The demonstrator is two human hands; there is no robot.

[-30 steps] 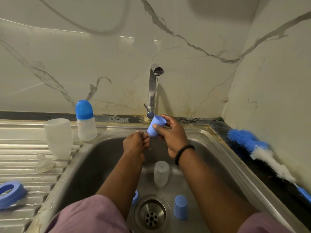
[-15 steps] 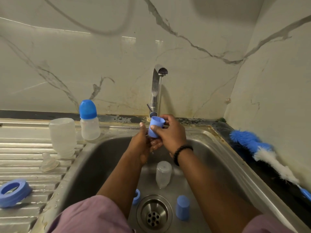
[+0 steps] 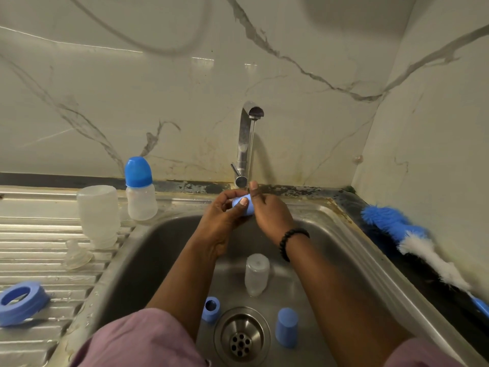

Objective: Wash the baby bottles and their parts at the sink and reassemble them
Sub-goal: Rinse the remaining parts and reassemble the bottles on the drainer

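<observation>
On the near left of your ribbed steel worktop (image 3: 39, 234) a blue screw ring (image 3: 21, 303) lies flat. Farther in, a clear silicone teat (image 3: 76, 254) sits on the ribs, just beside an upturned clear bottle body (image 3: 98, 214) standing mouth-down. Behind that, at the far edge next to the sink rim, a small bottle with a blue cap (image 3: 139, 189) stands upright.

In the sink (image 3: 330, 234), your left hand (image 3: 222, 215) and right hand (image 3: 270, 213) meet under the tap (image 3: 247, 144), where a thin stream of water runs down onto them. Both hold the same small blue cap (image 3: 244, 206): your left grip is curled round it with the thumb pressed on its near side, and your right grip pinches its right end, with one finger raised beside the stream. A black bead bracelet (image 3: 292, 241) circles your right wrist.

Below your hands, a clear bottle (image 3: 256, 274) stands on the sink floor. Nearer you, a small blue ring part (image 3: 211, 308) sits just left of the drain (image 3: 242, 337), and another blue cap (image 3: 286, 327) stands dome-up just right of it.

On the dark ledge to the far right, a blue and white bottle brush (image 3: 412, 239) lies along the wall.
</observation>
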